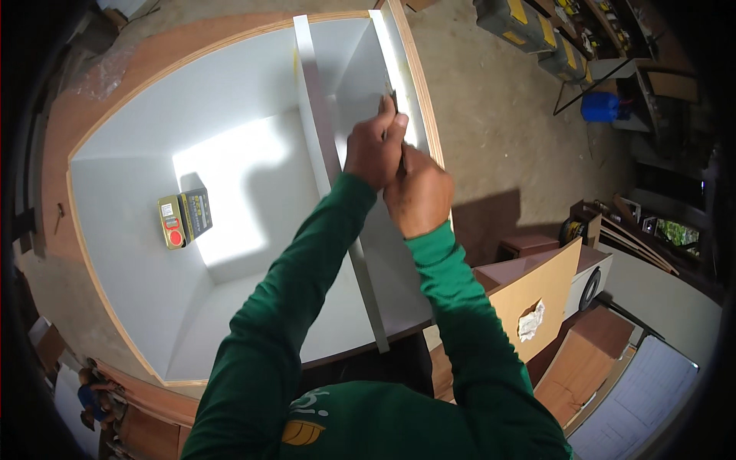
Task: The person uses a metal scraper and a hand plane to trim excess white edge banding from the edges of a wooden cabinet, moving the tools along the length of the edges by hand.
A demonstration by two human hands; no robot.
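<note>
A large cabinet box [119,341] with white inner faces and bare plywood edges lies before me, divided by an upright panel [307,80]. Over the narrow compartment on its right, my left hand [373,147] is closed at the cabinet's right side panel [414,92]. Just below it and to the right, my right hand [420,190] is closed too, close against the left. A thin dark tool [394,101] pokes out past the left fingers along the white edge. Most of it is hidden by my hands, so its kind does not show.
Inside the wide compartment sits a small yellow and black box [184,217] with a red spot. Toolboxes [517,27] and a blue container [599,107] stand at the upper right. Wooden panels [537,299] and a paper drawing [636,406] are at the lower right. Another person [92,399] is at the lower left.
</note>
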